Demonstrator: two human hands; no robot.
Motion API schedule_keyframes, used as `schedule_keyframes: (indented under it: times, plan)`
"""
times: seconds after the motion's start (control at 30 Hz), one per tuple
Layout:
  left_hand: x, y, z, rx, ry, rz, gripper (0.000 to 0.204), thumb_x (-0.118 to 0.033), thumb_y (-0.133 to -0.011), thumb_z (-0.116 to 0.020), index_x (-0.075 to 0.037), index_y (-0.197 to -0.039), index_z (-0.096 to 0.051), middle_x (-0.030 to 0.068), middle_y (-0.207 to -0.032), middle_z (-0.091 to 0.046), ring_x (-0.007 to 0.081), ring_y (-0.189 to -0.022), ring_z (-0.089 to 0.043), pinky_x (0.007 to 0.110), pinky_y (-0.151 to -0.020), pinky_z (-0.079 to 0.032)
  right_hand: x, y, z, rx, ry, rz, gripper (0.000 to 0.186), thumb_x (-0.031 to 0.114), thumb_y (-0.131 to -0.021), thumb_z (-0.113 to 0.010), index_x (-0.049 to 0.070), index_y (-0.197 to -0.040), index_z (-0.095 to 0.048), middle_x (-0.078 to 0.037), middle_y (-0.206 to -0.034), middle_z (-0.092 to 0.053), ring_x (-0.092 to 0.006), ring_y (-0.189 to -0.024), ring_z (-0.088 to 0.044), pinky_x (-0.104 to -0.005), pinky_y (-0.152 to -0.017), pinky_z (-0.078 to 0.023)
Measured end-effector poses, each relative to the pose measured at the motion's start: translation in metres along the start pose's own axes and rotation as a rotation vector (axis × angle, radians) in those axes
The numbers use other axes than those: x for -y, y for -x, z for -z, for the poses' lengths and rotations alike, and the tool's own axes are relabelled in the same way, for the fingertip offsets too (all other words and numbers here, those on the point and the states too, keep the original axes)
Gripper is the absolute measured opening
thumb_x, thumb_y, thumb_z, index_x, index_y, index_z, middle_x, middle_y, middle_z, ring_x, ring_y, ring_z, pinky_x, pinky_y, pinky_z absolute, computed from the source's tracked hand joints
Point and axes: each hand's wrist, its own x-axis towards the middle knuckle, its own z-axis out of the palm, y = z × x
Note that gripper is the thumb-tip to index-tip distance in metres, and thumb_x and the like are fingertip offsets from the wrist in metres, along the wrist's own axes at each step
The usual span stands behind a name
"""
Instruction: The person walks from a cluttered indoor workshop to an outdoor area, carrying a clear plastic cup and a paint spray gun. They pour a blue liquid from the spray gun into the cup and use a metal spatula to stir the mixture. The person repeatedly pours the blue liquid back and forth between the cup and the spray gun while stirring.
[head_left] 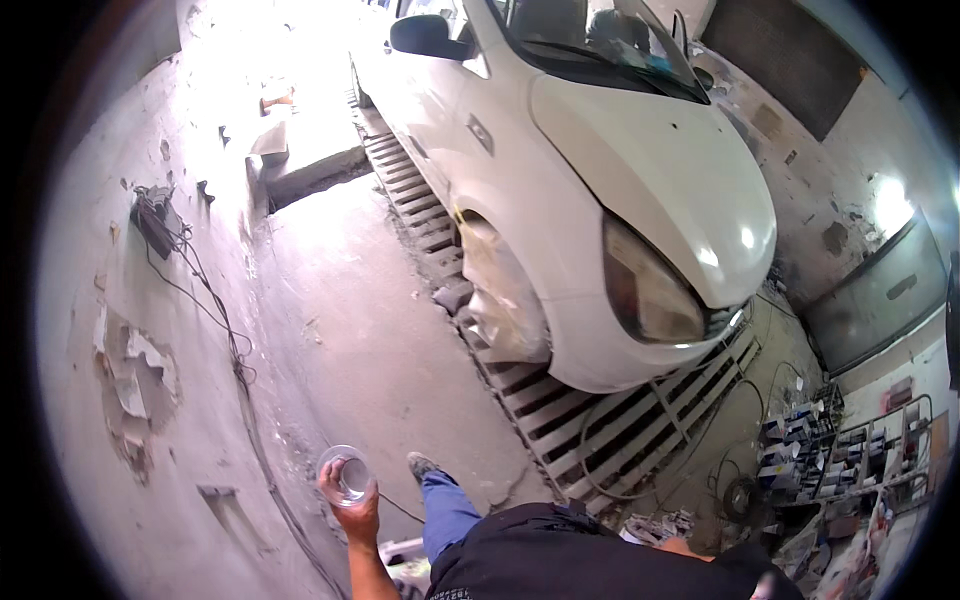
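Note:
My left hand [357, 517] is raised at the lower left, its fingers wrapped round a clear round plastic cup [355, 482]. The cup's open mouth faces up; whether anything is inside I cannot make out. Of my right hand [682, 547] only a small patch of skin shows beside my dark top at the lower edge, and its fingers are hidden. Ahead stands a white car [640, 170] with its hood down. Crumpled translucent sheeting [500, 295] covers its front wheel.
Slatted metal grating [545, 425] lies under the car, with a hose [590, 470] looped over it. Cables [235, 340] run down the peeling left wall to a wall box [155, 225]. A rack of boxes and cans [800, 455] stands at the right. A recess [315, 180] breaks the floor farther off.

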Motion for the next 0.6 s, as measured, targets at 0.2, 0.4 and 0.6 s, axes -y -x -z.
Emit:
schedule_keyframes:
  times: [0.2, 0.4, 0.6]
  plan:
    - [0.032, -0.155, 0.051, -0.011, 0.045, 0.018, 0.080, -0.003, -0.070, -0.074, 0.001, -0.137, -0.032, 0.0150, -0.127, -0.047, 0.0267, -0.123, -0.046, 0.039, -0.106, -0.035, 0.145, 0.037, 0.042, -0.055, 0.044, 0.080, 0.056, 0.050, -0.075, -0.062, -0.002, -0.092, -0.070, -0.024, -0.100, -0.068, -0.0380, -0.098, -0.064, -0.0434, -0.084, -0.050]
    - [0.050, -0.296, 0.066, 0.050, -0.007, -0.014, 0.079, -0.004, -0.071, -0.076, 0.001, -0.137, -0.033, 0.0138, -0.126, -0.047, 0.0255, -0.122, -0.045, 0.038, -0.106, -0.034, 0.333, 0.068, 0.101, 0.108, -0.022, 0.055, 0.052, 0.047, -0.076, -0.065, -0.002, -0.091, -0.070, -0.022, -0.096, -0.069, -0.0362, -0.092, -0.067, -0.0430, -0.079, -0.052]
    - [0.105, -0.465, 0.056, 0.072, -0.125, -0.064, 0.077, -0.003, -0.072, -0.075, 0.001, -0.136, -0.033, 0.0129, -0.127, -0.046, 0.0257, -0.122, -0.044, 0.038, -0.106, -0.034, 0.536, 0.066, 0.154, 0.063, -0.041, 0.039, 0.059, 0.048, -0.077, -0.065, -0.002, -0.108, -0.067, -0.023, -0.116, -0.064, -0.0359, -0.110, -0.061, -0.0418, -0.092, -0.049]
